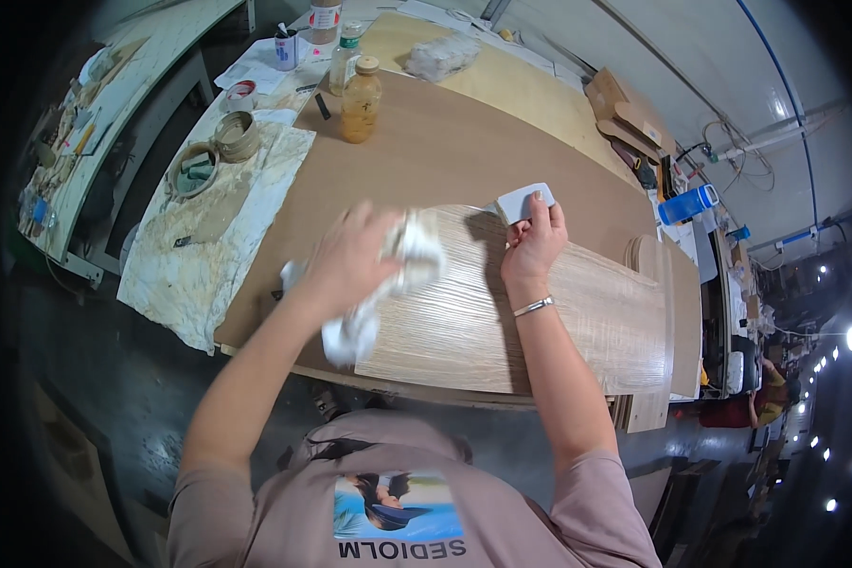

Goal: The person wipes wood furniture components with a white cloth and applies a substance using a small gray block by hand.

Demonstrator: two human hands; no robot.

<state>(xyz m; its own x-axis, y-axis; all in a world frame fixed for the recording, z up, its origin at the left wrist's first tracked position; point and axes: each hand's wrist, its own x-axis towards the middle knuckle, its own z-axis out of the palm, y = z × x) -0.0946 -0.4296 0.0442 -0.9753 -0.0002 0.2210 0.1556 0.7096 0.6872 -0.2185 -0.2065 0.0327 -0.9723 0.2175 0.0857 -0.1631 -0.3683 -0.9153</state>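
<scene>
A wood-grain board (445,327) with a rounded far-left edge lies on the brown-covered workbench (426,151). On its left end, my left hand (350,256) presses a crumpled white cloth (417,254); hand and cloth are smeared by motion, and part of the cloth hangs toward the near edge. My right hand (538,237) is raised at the board's far edge, fingers and thumb closed on a small white rectangular block (518,204). The block's exact kind does not show.
A bottle of amber liquid (361,102) and a clear bottle (346,59) stand at the far left. Tape rolls (236,137) and a cup (286,49) sit on stained paper (220,237). More boards (648,256) lie at right, near a blue bottle (688,204).
</scene>
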